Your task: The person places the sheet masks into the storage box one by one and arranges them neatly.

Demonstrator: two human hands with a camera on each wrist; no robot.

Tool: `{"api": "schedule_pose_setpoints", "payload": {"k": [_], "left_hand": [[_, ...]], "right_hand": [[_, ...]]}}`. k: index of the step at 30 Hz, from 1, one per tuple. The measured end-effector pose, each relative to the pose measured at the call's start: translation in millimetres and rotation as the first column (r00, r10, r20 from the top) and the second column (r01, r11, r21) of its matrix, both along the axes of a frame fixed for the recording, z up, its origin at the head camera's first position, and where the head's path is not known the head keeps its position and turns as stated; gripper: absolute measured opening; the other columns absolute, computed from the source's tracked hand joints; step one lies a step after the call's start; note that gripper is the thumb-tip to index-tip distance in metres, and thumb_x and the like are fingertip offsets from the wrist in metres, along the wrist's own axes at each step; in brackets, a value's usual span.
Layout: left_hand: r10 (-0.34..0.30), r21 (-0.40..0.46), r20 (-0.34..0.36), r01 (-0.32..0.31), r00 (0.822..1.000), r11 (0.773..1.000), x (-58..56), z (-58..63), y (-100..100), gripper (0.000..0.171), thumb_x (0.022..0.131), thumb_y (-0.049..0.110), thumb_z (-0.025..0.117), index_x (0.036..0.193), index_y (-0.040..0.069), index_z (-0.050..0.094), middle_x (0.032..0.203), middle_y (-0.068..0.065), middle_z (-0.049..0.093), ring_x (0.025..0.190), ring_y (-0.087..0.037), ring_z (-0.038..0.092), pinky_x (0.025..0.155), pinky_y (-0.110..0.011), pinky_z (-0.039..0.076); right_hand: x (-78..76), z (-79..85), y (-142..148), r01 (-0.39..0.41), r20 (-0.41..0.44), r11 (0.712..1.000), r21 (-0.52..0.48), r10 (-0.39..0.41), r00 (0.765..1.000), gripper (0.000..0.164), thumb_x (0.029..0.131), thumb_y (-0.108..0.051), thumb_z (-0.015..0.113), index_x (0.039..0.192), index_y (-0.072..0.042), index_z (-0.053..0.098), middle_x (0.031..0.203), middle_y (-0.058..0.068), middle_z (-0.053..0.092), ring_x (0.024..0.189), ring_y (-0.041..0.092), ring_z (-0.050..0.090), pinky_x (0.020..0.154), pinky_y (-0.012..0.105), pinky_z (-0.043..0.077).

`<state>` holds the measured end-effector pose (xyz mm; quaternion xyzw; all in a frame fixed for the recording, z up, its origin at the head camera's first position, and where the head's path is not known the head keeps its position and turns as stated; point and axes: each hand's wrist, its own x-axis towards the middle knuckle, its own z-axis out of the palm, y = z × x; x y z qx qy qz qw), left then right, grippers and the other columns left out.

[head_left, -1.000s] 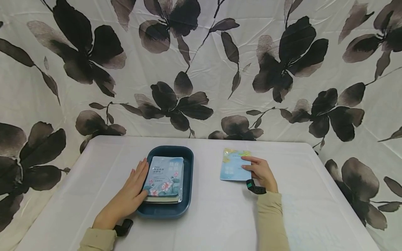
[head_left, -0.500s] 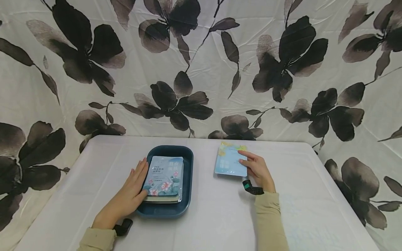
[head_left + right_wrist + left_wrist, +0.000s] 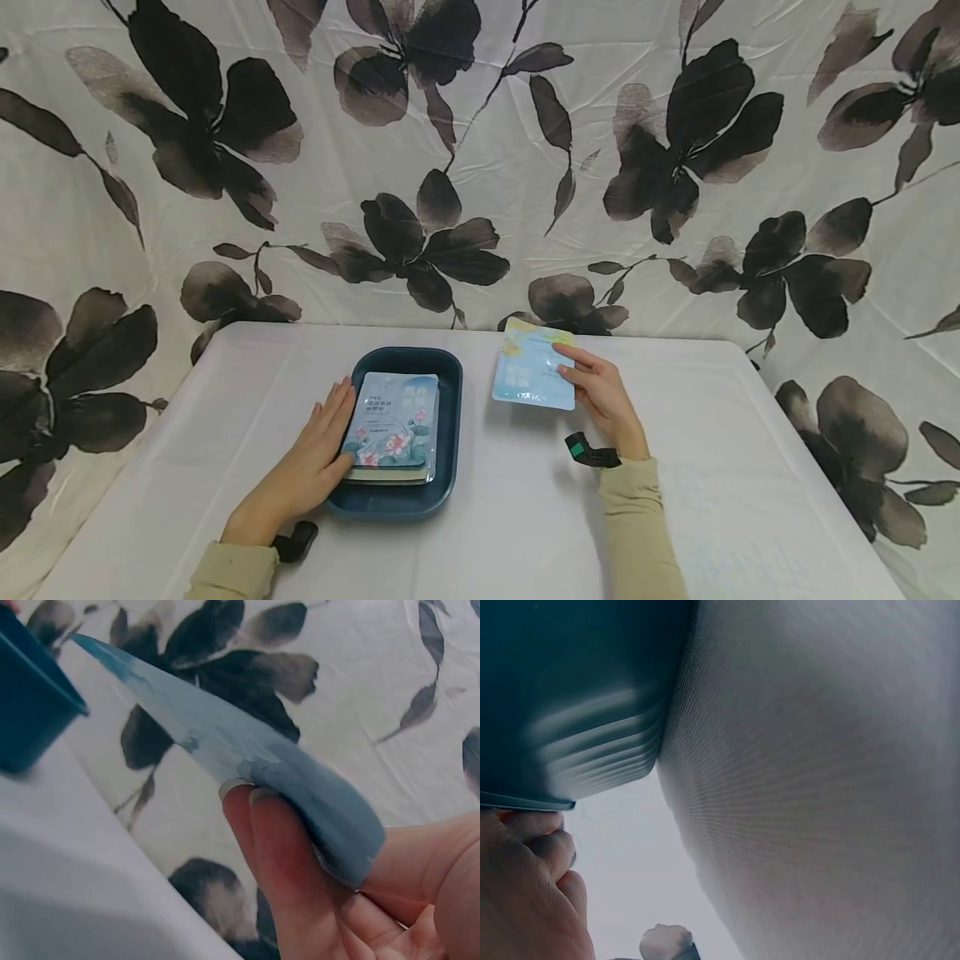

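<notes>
My right hand [image 3: 603,396] pinches a flat light-blue packet [image 3: 531,371] with yellow print along its top, held above the table to the right of the tray. In the right wrist view the packet [image 3: 247,742] is seen nearly edge-on, with fingers beneath it. A dark blue tray [image 3: 397,504] stands on the table. Inside lies a stack of packets, the top packet [image 3: 396,421] blue with pink flowers. My left hand [image 3: 303,467] rests along the tray's left rim with its fingers straight. The tray's outer wall [image 3: 592,690] fills the left wrist view's upper left.
A white-covered table [image 3: 487,533] bears the tray. Behind it hangs a white cloth [image 3: 525,275] with dark flowers. Dark bands sit on both wrists, one the right wristband [image 3: 592,452].
The right hand has lifted the light-blue packet off the table and carried it left, nearer the tray. The left hand and the tray have stayed in place.
</notes>
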<state>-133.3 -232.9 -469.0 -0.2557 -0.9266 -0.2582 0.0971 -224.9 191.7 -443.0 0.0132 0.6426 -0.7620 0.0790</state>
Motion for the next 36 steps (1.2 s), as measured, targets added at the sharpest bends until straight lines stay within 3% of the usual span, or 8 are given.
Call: {"api": "schedule_pose_setpoints", "payload": {"k": [13, 23, 36], "left_hand": [[-0.007, 0.001, -0.006, 0.007, 1.000, 1.000, -1.2, 2.2, 0.0, 0.077, 0.091, 0.007, 0.052, 0.155, -0.007, 0.013, 0.164, -0.022, 0.008, 0.150, -0.039, 0.006, 0.121, -0.036, -0.005], [-0.023, 0.008, 0.004, 0.022, 1.000, 1.000, -2.0, 3.3, -0.3, 0.077, 0.091, 0.006, 0.053, 0.155, -0.007, 0.012, 0.164, -0.021, 0.006, 0.150, -0.040, 0.005, 0.121, -0.037, -0.005], [-0.022, 0.019, 0.012, 0.021, 1.000, 1.000, 0.1, 6.6, -1.7, 0.074, 0.089, 0.001, 0.047, 0.155, -0.008, 0.014, 0.164, -0.023, 0.008, 0.150, -0.040, 0.006, 0.121, -0.034, -0.005]], "right_hand": [[9.5, 23.1, -55.3, -0.124, -0.083, 0.989, -0.076, 0.118, 0.990, 0.046, 0.097, 0.005, 0.052, 0.143, 0.003, 0.049, 0.139, 0.022, 0.053, 0.104, 0.020, 0.066, 0.077, 0.028, 0.058], [19.6, 22.3, -98.0, -0.247, -0.102, 0.969, -0.028, 0.243, 0.965, 0.050, 0.096, 0.009, 0.049, 0.145, 0.000, 0.047, 0.143, 0.021, 0.051, 0.109, 0.023, 0.063, 0.080, 0.030, 0.057], [36.5, 17.4, -146.7, -0.372, -0.041, 0.925, 0.073, 0.376, 0.926, 0.049, 0.097, 0.006, 0.051, 0.145, -0.003, 0.049, 0.143, 0.018, 0.051, 0.103, 0.017, 0.063, 0.081, 0.027, 0.057]]}}
